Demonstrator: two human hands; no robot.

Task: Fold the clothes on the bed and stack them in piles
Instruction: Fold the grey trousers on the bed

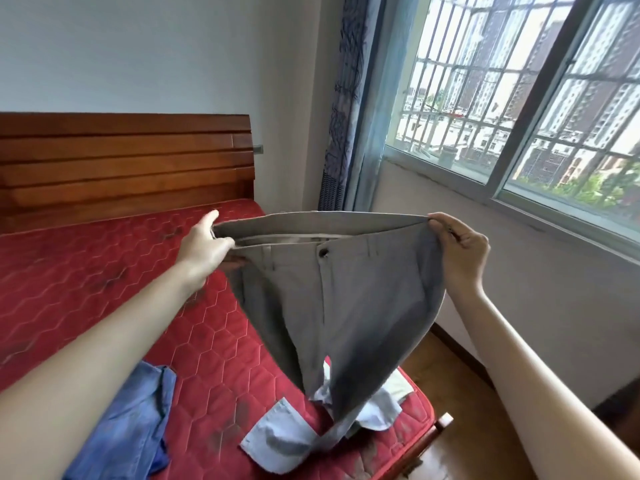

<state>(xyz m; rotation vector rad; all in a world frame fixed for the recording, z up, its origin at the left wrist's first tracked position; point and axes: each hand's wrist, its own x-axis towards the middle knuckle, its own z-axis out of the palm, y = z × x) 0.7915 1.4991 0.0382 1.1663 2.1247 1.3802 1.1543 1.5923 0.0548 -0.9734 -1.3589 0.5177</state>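
While hanging above the bed (104, 271): trousers (332, 306) are dangling unfolded
Left hand (204, 247): is gripping the waistband's left end
Right hand (460, 247): is pinching the right end
Shirt (277, 441): is lying underneath

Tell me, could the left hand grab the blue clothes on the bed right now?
Probably not just yet. The left hand is shut on the waistband of the grey trousers, held up in the air with the right hand. The blue clothes lie uncovered below that arm, so once it lets go the way looks free.

Bare red mattress (104, 289) leftward; blue garment (138, 420), pale shirt (277, 441) below
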